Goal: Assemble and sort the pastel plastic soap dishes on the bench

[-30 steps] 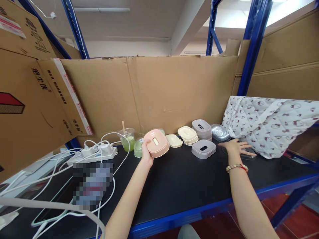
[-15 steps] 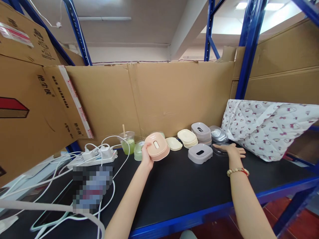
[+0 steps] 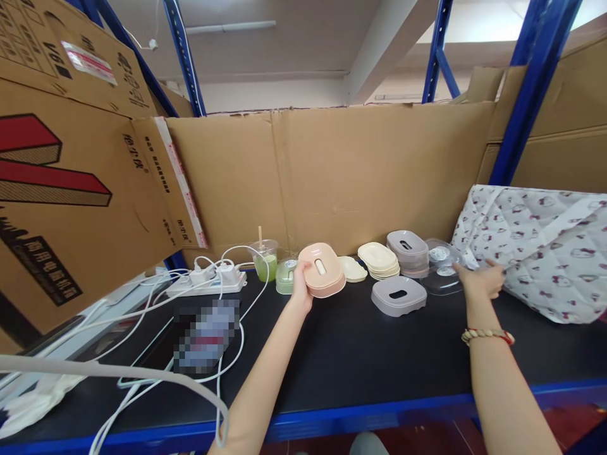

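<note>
My left hand (image 3: 302,287) grips a small stack of peach plastic covers (image 3: 325,281) with an oval slot, held up above the black table. My right hand (image 3: 481,282) is at the right end, its thumb and fingers apart, beside clear plastic lids (image 3: 442,285). Its thumb tip is at the lids' edge; whether it touches cannot be made out. Left of the lids stand a grey slotted cover (image 3: 398,304) and a stack of grey covers (image 3: 406,241). Cream lids (image 3: 378,255) are stacked nearby, with a single cream lid (image 3: 353,269) next to the peach covers.
A green container (image 3: 285,285) and a cup of green drink (image 3: 265,266) stand left of my left hand. White cables, a power strip (image 3: 208,285) and a blurred phone-like item (image 3: 208,341) lie farther left. A quilted bag (image 3: 550,253) leans at right; cardboard (image 3: 341,177) walls the back.
The view has shifted, so things sit farther right in the frame. My right hand has moved from over the clear lids to their right edge. My left hand keeps holding the peach covers.
</note>
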A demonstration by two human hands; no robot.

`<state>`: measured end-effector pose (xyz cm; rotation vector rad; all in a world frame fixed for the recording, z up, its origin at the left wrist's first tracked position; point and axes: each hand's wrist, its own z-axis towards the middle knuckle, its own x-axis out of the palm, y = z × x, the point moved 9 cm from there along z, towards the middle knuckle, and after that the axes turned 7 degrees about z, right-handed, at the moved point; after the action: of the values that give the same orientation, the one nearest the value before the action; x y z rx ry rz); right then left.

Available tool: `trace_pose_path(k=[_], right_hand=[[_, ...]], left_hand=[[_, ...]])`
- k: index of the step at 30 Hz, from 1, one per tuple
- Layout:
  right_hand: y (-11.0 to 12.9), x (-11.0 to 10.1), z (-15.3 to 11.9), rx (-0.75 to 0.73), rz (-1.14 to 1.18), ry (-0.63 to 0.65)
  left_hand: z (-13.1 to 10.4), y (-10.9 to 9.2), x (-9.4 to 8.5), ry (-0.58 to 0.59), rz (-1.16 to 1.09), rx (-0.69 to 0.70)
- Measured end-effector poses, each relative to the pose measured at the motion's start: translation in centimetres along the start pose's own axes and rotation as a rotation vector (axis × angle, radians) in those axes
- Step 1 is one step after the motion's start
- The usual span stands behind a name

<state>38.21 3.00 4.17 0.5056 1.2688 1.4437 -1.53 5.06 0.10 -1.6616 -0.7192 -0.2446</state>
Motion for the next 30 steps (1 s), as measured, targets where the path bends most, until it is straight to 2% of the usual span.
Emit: trace_pose_path(k=[2, 6, 10, 15, 20, 22, 23, 26, 28, 30], right_hand=[[1.4, -1.5, -1.3, 0.035, 0.076, -0.073], [4.9, -3.7, -3.6, -0.136, 0.41, -0.253], [5.3, -2.9, -4.5, -0.162, 0.738, -0.277], [6.7, -2.5, -5.7, -0.387, 0.831, -0.342], [7.1, -2.9, -5.7, -0.377, 1.106, -0.338], [7.1, -2.1, -5.3, -0.309, 1.212, -0.261], [7.2, -1.2, -5.2, -0.264, 1.249, -0.18], [8.2, 3.6, -6.0, -0.118, 1.251, 0.231], [9.0, 7.1, -8.3, -0.043, 1.188, 0.551], [9.5, 9.4, -11.1, -0.015, 1.111, 0.774]], left_hand=[[0.0, -0.1, 0.2, 0.016, 0.005, 0.026], [-0.1, -0.3, 0.6, 0.061, 0.009, 0.075], [-0.2, 0.4, 1.2, 0.114, 0.069, 0.084], [-0.4, 2.3, 1.6, 0.119, 0.224, 0.044], [-0.7, 2.7, 2.0, 0.172, 0.332, 0.043], [-0.6, 2.8, 2.2, 0.195, 0.368, 0.034], [-0.5, 3.0, 2.2, 0.198, 0.383, 0.022], [-0.3, 3.7, 2.4, 0.218, 0.383, -0.024], [-0.4, 4.2, 3.0, 0.276, 0.369, -0.047], [-0.7, 4.4, 3.5, 0.327, 0.378, -0.04]])
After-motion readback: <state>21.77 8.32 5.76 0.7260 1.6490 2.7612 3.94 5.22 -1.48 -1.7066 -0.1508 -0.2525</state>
